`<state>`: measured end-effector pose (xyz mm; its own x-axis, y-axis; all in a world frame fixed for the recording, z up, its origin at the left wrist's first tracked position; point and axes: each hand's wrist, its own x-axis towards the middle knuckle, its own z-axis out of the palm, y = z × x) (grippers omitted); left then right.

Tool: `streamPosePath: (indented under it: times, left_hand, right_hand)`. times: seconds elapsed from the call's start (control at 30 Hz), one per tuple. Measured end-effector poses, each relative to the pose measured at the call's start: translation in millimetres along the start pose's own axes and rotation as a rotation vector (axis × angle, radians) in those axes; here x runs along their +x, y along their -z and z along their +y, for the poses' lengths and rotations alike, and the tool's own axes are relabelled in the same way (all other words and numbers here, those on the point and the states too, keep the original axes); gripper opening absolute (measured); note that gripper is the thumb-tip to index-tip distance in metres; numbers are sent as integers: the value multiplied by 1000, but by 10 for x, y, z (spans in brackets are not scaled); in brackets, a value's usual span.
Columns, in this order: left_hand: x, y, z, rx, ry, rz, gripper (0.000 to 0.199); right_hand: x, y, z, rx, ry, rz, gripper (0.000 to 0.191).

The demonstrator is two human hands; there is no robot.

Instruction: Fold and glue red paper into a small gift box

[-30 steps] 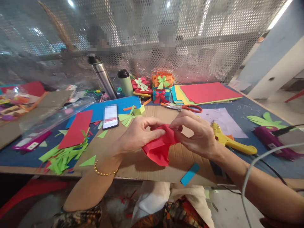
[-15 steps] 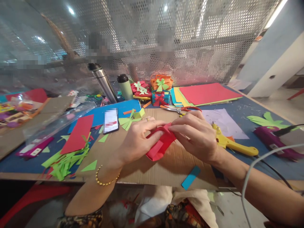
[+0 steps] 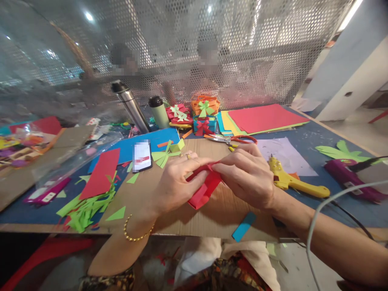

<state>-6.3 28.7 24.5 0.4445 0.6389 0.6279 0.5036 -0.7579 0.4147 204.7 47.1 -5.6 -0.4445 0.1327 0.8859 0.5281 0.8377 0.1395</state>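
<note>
A small folded red paper box (image 3: 201, 195) is held up over the brown cardboard (image 3: 188, 224) in the middle of the table. My left hand (image 3: 178, 180) grips its left side, the thumb pressed against the paper and the fingers behind. At the upper right edge of the box, the fingertips of my right hand (image 3: 247, 173) pinch the red paper close to my left thumb. A blue paper strip (image 3: 244, 226) lies below my right hand, and a phone (image 3: 142, 155) lies to the left of my left hand.
Red-handled scissors (image 3: 244, 139) and a yellow glue gun (image 3: 291, 182) lie beyond and right of my hands. A steel flask (image 3: 131, 107), a green bottle (image 3: 159, 112), small paper boxes (image 3: 205, 106) and stacked red sheets (image 3: 266, 118) stand behind. Green paper strips (image 3: 87, 210) lie left.
The view has shifted slightly. My left hand and the red box sit a little lower, and my right hand has shifted slightly left. Both hands still hold the paper.
</note>
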Motion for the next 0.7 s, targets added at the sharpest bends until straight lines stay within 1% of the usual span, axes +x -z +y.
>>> streamPosePath:
  times: [0.13,0.27,0.4,0.53,0.7]
  left_hand:
    - [0,5,4,-2,-17,3,18]
    - [2,5,21,13,-23,-1,15]
    - [-10,0,32,2,-36,-16,13]
    - [-16,-8,22,-11,-37,-33,14]
    - [-9,-10,10,12,-69,-21,15]
  right_hand:
    - [10,14,-4,8,19,-4,11]
    - [18,6,-25,52,3,-13,14]
    - [16,2,-38,57,2,13,16]
    - [12,23,-35,41,21,4,15]
    - [-8,39,-24,64,20,-7,15]
